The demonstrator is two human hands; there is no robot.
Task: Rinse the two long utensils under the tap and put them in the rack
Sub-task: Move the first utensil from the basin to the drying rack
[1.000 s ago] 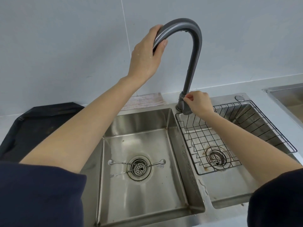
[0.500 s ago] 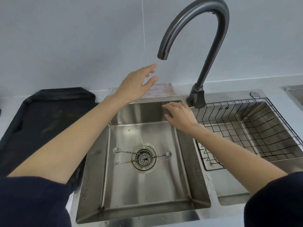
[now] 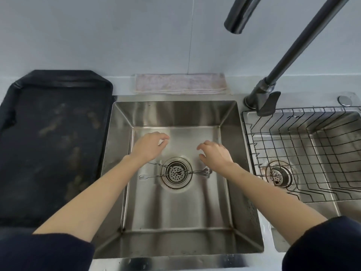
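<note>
Left hand [image 3: 147,146] and right hand [image 3: 215,154], fingers loosely spread, empty, over sink [image 3: 175,212] at frame centre. Two long utensils [image 3: 156,176] lie crossed on drain [image 3: 176,174]; rack [image 3: 304,153] right.

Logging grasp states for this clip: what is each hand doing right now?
Left hand: open, fingers loosely curled, holding nothing, above the utensils.
Right hand: open, fingers loosely curled, holding nothing.

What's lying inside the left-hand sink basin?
Two long thin metal utensils lie crossed over the round drain strainer on the basin floor. The left hand and right hand hover above with nothing in them, the left wrist covering one utensil's end.
</note>
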